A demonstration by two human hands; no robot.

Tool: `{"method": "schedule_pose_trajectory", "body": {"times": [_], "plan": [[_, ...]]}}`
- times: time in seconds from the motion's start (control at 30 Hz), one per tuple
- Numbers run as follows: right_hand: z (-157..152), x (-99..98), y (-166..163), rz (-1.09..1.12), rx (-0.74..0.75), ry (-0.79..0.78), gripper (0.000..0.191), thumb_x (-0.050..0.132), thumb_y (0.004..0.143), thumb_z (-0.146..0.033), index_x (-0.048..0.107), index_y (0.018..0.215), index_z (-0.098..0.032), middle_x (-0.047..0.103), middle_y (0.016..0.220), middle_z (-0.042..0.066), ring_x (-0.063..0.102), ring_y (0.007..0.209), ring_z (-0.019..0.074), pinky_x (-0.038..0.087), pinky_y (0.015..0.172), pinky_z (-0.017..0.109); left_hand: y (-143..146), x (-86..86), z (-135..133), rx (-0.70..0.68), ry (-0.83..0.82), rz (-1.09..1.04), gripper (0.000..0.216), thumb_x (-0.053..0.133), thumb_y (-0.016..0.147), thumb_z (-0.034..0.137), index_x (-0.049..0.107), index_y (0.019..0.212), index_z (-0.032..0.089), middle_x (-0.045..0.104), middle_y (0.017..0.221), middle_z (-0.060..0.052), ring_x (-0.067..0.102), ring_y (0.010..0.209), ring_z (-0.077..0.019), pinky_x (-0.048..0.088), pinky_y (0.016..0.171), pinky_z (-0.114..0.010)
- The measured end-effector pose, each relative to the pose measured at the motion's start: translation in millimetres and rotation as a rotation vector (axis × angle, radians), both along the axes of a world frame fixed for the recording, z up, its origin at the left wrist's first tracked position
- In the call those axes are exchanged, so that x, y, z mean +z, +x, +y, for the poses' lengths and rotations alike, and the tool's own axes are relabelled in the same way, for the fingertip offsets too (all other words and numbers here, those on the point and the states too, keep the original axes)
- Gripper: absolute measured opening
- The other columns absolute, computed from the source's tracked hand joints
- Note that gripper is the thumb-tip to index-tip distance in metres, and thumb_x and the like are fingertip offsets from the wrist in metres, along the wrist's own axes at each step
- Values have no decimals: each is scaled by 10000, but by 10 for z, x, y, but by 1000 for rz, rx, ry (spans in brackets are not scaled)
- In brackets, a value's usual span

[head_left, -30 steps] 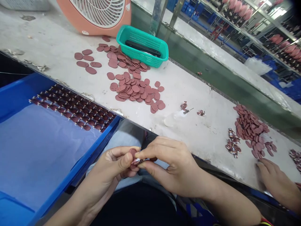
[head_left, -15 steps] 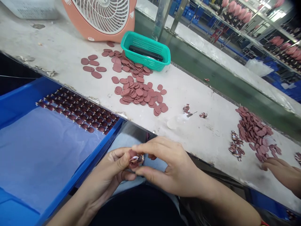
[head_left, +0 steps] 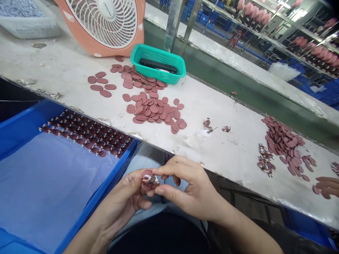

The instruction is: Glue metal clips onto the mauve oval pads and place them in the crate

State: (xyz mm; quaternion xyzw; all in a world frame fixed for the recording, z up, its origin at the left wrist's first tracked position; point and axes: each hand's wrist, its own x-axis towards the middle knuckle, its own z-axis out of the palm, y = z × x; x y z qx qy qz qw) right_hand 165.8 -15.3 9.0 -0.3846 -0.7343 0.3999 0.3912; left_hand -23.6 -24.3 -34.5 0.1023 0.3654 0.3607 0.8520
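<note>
- Here's the left hand (head_left: 119,197), bare, with the fingernails trimmed short!
- Over to the right hand (head_left: 193,190), bare as well, same short nails!
- The left forearm (head_left: 90,233) runs bare to the frame's edge.
- The right forearm (head_left: 246,229) matches it, sleeveless in view.
- Look at that dark top (head_left: 159,236), plain black at the bottom of the shot.
- And pale blue jeans (head_left: 140,162) across the lap!

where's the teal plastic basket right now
In the head view, the teal plastic mesh basket sits at the far edge of the worn white workbench, right of the orange fan and just behind the maroon oval discs.
</note>
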Motion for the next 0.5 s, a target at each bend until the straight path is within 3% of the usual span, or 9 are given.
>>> {"method": "schedule_pose_trajectory", "body": {"times": [0.2, 0.33, 0.4, 0.5], "plan": [[1, -49, -15, 4, 1, -27, 219, 746, 871, -155, 746, 1089, -128, 732, 874, 51, 629, 787, 109, 510, 683, 195, 18, -21, 11, -29, 55, -8, 342, 880, 684, 458, 822, 883, 185, 651, 733, -11, 561, 605, -92, 558, 468, -147], [0, -102, -60, -7, -75, 105, 158, 726, 884, -164, 743, 1036, -122, 718, 834, 45, 620, 721, 110, 521, 642, 204, 34, -29, 9, -16, 46, 48, 508, 858, 644, 572, 814, 996, 208, 705, 833, -44, 623, 662, -129, 564, 454, -169], [-8, -172, -108, -50, -173, 242, 141, 702, 896, -154, 730, 1031, -124, 702, 826, 50, 624, 714, 120, 537, 645, 222, 42, -36, -16, 76, 45, 151, 558, 867, 613, 592, 802, 1035, 232, 730, 920, -52, 644, 675, -139, 570, 455, -186], [-17, -343, -218, -164, -324, 468, 151, 676, 910, -130, 705, 1058, -134, 689, 811, 57, 635, 729, 145, 550, 646, 257, 56, -70, -77, 317, 123, 361, 409, 919, 593, 501, 785, 871, 233, 736, 880, -19, 619, 639, -120, 558, 471, -180]]}}
